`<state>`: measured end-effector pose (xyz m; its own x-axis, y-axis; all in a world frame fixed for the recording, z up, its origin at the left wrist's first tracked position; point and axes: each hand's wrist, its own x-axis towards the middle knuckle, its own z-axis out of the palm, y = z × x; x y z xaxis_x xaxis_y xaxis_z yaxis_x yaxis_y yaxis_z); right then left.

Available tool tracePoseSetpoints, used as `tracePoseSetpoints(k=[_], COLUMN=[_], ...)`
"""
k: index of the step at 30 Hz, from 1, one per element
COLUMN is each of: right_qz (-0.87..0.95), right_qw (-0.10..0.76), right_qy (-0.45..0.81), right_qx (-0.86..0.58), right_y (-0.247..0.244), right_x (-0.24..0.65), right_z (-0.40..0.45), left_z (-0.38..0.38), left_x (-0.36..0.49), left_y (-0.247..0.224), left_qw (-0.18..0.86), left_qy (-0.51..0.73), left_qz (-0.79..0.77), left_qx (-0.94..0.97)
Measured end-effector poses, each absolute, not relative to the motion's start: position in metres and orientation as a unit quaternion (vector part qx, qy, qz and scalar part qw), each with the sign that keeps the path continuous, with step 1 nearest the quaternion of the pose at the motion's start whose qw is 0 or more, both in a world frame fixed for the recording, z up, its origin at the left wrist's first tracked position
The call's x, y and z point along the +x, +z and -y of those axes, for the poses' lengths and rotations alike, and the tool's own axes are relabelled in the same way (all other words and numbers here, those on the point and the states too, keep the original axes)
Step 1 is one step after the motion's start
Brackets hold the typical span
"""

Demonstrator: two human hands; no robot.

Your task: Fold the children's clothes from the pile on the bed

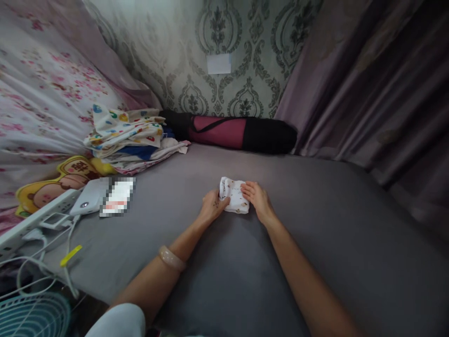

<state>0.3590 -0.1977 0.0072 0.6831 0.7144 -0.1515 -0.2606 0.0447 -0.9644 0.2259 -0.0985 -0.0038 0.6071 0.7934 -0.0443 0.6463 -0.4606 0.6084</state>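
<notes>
A small white cloth (235, 196) with a sparse print lies folded on the grey sheet (168, 187), in front of me. My left hand (213, 206) grips its left edge, the thumb on top and the other fingers around the side or beneath. On the cloth's right part rest the fingers of my right hand (257, 199), stretched out and lying flat. A pale bangle is on my left wrist.
Folded clothes (129, 133) are piled at the back left beside a red and black long bag (224, 131). At the left are a power strip (42, 220), white cables, a white device (91, 196), a yellow plush and a blurred-out rectangle. A teal fan (35, 316) stands lower left.
</notes>
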Motion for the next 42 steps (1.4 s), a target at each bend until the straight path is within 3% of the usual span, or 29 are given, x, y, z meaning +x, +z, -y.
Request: tracePoseSetpoints(k=[5,10,15,18,21,26,29,35,42], right_qz=[0.188,0.196,0.226,0.225,0.219,0.145,0.128,0.216,0.273], right_qw=[0.681,0.644,0.648,0.660,0.683,0.715,0.708,0.627,0.475], right_qy=[0.329,0.345,0.447,0.502,0.518,0.458,0.417,0.341,0.187], right_qx=[-0.627,-0.654,-0.574,-0.511,-0.465,-0.507,-0.555,-0.666,-0.815], right_y=[0.021,0.024,0.027,0.033,0.034,0.012,-0.001,-0.005,-0.003], right_x=[0.354,0.346,0.336,0.331,0.332,0.344,0.354,0.374,0.402], right_z=[0.202,0.202,0.203,0.203,0.202,0.201,0.203,0.211,0.226], left_z=[0.102,0.110,0.119,0.122,0.128,0.140,0.139,0.118,0.121], left_x=[0.224,0.222,0.213,0.209,0.209,0.211,0.212,0.214,0.216], left_y=[-0.008,-0.008,-0.005,-0.005,-0.002,0.003,0.001,-0.016,-0.022], left_qw=[0.366,0.413,0.257,0.168,0.150,0.233,0.273,0.281,0.332], left_qy=[0.199,0.350,0.447,0.418,0.366,0.319,0.337,0.330,0.235], left_qz=[-0.410,-0.381,-0.291,-0.189,-0.124,0.015,-0.020,-0.182,-0.115], left_qx=[0.812,0.750,0.806,0.873,0.910,0.919,0.901,0.882,0.906])
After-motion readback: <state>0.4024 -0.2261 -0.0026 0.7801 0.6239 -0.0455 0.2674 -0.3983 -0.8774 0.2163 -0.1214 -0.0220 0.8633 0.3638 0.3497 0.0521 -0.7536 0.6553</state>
